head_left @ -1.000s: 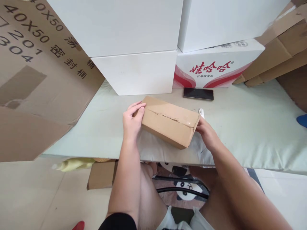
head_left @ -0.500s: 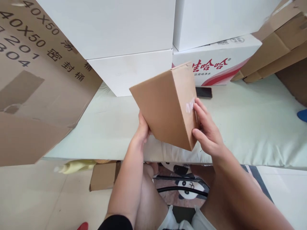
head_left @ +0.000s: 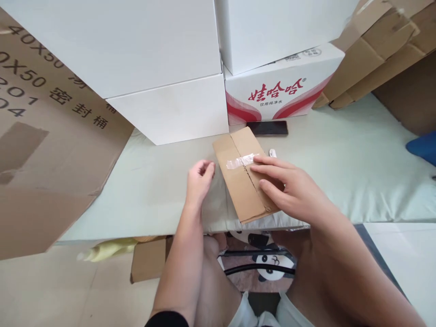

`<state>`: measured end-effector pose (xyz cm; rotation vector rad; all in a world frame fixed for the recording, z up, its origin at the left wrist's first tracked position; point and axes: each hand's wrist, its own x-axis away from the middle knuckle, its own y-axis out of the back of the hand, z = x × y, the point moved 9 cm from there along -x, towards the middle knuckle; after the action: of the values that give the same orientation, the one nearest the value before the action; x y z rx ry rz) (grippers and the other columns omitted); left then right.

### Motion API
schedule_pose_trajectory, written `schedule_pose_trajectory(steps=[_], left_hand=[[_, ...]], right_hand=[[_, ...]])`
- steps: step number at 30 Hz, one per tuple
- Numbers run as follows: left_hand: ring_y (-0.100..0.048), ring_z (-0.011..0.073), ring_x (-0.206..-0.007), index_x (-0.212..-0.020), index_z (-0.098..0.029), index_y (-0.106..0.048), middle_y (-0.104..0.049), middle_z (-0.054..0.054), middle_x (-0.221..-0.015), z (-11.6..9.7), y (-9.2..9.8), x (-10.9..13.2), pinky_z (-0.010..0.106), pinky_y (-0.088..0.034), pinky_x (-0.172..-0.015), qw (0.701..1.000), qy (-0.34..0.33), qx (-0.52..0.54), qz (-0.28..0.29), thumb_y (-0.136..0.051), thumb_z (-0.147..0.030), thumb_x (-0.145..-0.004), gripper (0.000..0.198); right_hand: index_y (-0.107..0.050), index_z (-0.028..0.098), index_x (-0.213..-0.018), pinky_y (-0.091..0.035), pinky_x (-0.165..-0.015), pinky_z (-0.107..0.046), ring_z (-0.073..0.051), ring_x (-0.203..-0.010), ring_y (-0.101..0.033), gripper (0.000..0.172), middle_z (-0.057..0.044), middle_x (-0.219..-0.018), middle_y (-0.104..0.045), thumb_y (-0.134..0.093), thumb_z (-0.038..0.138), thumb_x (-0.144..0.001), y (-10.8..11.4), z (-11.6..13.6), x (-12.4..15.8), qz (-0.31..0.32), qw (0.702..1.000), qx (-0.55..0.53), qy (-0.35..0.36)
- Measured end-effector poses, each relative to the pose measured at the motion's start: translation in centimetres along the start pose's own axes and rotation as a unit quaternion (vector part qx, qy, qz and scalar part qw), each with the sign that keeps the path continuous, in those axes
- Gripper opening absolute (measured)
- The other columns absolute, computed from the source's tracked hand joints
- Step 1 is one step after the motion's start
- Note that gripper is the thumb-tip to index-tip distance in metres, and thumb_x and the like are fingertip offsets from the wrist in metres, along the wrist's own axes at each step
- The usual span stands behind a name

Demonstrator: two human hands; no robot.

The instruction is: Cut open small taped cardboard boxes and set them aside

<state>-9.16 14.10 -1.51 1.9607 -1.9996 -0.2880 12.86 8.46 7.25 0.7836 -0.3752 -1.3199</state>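
Note:
A small brown cardboard box (head_left: 235,186) rests on the pale green covered surface, its taped face up. A short strip of clear tape (head_left: 235,162) crosses the seam between the flaps. My right hand (head_left: 289,184) lies on the box's right half, fingers stretched out, the fingertips near the end of the tape. Just left of the box, apart from it, my left hand (head_left: 200,175) is curled closed, and I see nothing held in it. A small white object (head_left: 272,153) shows beyond my right fingers, partly hidden.
A black phone (head_left: 267,128) lies behind the box, before a white and red carton (head_left: 272,91). White boxes (head_left: 170,113) are stacked at the back. A large printed carton (head_left: 51,159) stands left, folded cardboard (head_left: 368,59) back right. A blue thing (head_left: 422,147) sits at the right edge.
The box has come down onto the surface and turned so its taped face points up. My left hand has let go of it; my right hand stays on it.

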Motion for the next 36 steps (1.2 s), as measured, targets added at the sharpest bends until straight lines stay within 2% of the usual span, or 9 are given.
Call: schedule_pose_trajectory(steps=[2, 5, 7, 10, 15, 21, 24, 28, 36], left_hand=[[-0.066, 0.0246, -0.114, -0.109, -0.023, -0.07, -0.07, 0.011, -0.119, -3.5, 1.4, 0.8, 0.038, -0.057, -0.091, 0.983, -0.163, -0.002, -0.088, -0.055, -0.058, -0.091, 0.043], [-0.053, 0.0283, -0.138, -0.121, -0.027, -0.07, -0.061, 0.009, -0.142, -7.3, -1.2, 2.9, 0.054, -0.035, -0.123, 0.935, -0.341, -0.094, -0.033, -0.056, -0.056, -0.095, 0.041], [-0.05, 0.0273, -0.142, -0.125, -0.027, -0.069, -0.06, 0.008, -0.144, -7.8, -3.0, 3.5, 0.056, -0.022, -0.13, 0.917, -0.369, -0.153, 0.007, -0.053, -0.052, -0.098, 0.039], [-0.047, 0.0255, -0.145, -0.129, -0.028, -0.066, -0.059, 0.007, -0.146, -7.7, -3.6, 3.6, 0.055, -0.021, -0.131, 0.915, -0.364, -0.174, 0.011, -0.05, -0.05, -0.1, 0.04], [-0.047, 0.0253, -0.145, -0.128, -0.028, -0.066, -0.06, 0.006, -0.143, -7.6, -3.5, 3.5, 0.055, -0.022, -0.131, 0.914, -0.373, -0.16, -0.001, -0.05, -0.051, -0.1, 0.039], [-0.045, 0.0273, -0.145, -0.129, -0.026, -0.068, -0.058, 0.008, -0.145, -7.4, -3.9, 3.3, 0.057, -0.02, -0.131, 0.915, -0.372, -0.158, 0.004, -0.049, -0.052, -0.101, 0.043], [-0.04, 0.028, -0.149, -0.129, -0.03, -0.07, -0.052, 0.007, -0.15, -7.5, -4.1, 3.7, 0.059, -0.018, -0.131, 0.909, -0.377, -0.175, 0.016, -0.044, -0.047, -0.104, 0.04], [-0.034, 0.0293, -0.152, -0.126, -0.032, -0.074, -0.042, 0.007, -0.157, -8.2, -4.8, 4.5, 0.061, -0.013, -0.131, 0.899, -0.389, -0.196, 0.04, -0.042, -0.04, -0.105, 0.039], [-0.035, 0.03, -0.151, -0.129, -0.029, -0.073, -0.039, 0.012, -0.156, -9.1, -5.9, 5.1, 0.062, -0.013, -0.13, 0.89, -0.403, -0.21, 0.031, -0.039, -0.038, -0.106, 0.042]], right_hand=[[-0.076, 0.025, -0.124, -0.048, -0.118, -0.05, -0.027, -0.137, -0.06, 0.04, -0.004, -0.148, -0.064, -0.052, 0.031, -0.093, 0.1, -0.2, -0.1, -0.003, 1.0, -0.027, 0.005], [-0.076, 0.028, -0.12, -0.045, -0.118, -0.05, -0.027, -0.139, -0.058, 0.036, -0.004, -0.147, -0.064, -0.055, 0.038, -0.092, 0.1, -1.2, -0.4, 0.001, 0.993, -0.116, 0.015], [-0.075, 0.027, -0.114, -0.051, -0.11, -0.048, -0.027, -0.133, -0.063, 0.034, -0.006, -0.142, -0.067, -0.055, 0.043, -0.091, 1.0, -4.1, -0.9, -0.066, 0.981, -0.176, -0.045], [-0.07, 0.022, -0.106, -0.056, -0.089, -0.043, -0.026, -0.104, -0.072, 0.031, -0.011, -0.121, -0.075, -0.054, 0.04, -0.088, 1.9, -10.3, -0.7, -0.186, 0.951, -0.128, -0.213], [-0.064, 0.019, -0.12, -0.049, -0.074, -0.038, -0.029, -0.087, -0.069, 0.046, -0.012, -0.1, -0.076, -0.065, 0.037, -0.078, -1.6, -14.1, -1.1, -0.011, 0.948, 0.094, -0.304], [-0.063, 0.022, -0.078, -0.049, -0.069, -0.036, -0.03, -0.084, -0.07, 0.008, -0.012, -0.083, -0.074, -0.064, 0.026, -0.072, -1.7, -13.9, -1.7, -0.003, 0.945, 0.107, -0.308], [-0.057, 0.022, -0.083, -0.055, -0.066, -0.036, -0.024, -0.071, -0.07, 0.011, -0.005, -0.075, -0.069, -0.06, 0.025, -0.072, 0.9, -13.4, -1.8, -0.15, 0.941, -0.039, -0.302], [-0.055, 0.024, -0.086, -0.062, -0.068, -0.035, -0.017, -0.063, -0.07, 0.011, 0.004, -0.07, -0.061, -0.062, 0.023, -0.077, 4.5, -9.8, -0.4, -0.342, 0.885, -0.275, -0.156], [-0.079, 0.023, -0.098, -0.065, -0.087, -0.039, -0.024, -0.09, -0.078, 0.017, -0.006, -0.1, -0.082, -0.071, 0.032, -0.086, 4.5, -1.3, 0.6, -0.252, 0.965, -0.073, -0.023]])
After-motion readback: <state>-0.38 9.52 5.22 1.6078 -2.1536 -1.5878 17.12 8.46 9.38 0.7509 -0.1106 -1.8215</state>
